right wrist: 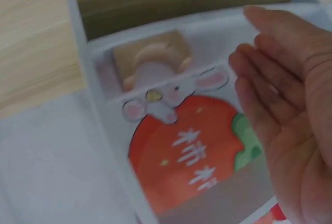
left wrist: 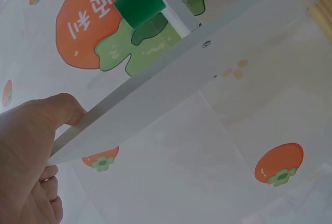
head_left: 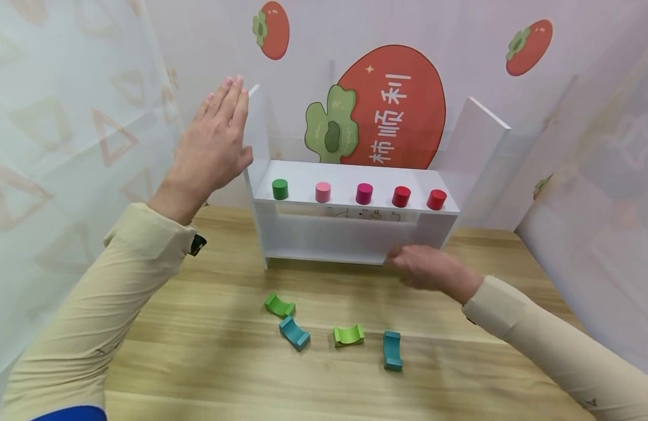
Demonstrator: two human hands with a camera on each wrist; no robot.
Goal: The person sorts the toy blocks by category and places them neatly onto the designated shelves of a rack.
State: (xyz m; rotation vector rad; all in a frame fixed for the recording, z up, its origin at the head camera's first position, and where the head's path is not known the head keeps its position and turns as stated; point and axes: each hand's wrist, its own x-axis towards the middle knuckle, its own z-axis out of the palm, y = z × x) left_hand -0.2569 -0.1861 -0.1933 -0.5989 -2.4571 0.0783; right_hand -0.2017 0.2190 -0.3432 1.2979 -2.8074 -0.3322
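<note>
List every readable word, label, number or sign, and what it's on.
"柿顺利": large printed persimmon on the backdrop, sideways, head view.
Left sleeve, right sleeve: small dark marks, too small to read.
White shelf, cylinders, curved blocks: no lettering seen.

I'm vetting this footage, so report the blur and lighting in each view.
Head view: bright and mostly sharp, but the right hand motion-blurred; left wrist view: dim and greyish, shelf panel fairly clear; right wrist view: soft throughout, printed lettering smeared.
</note>
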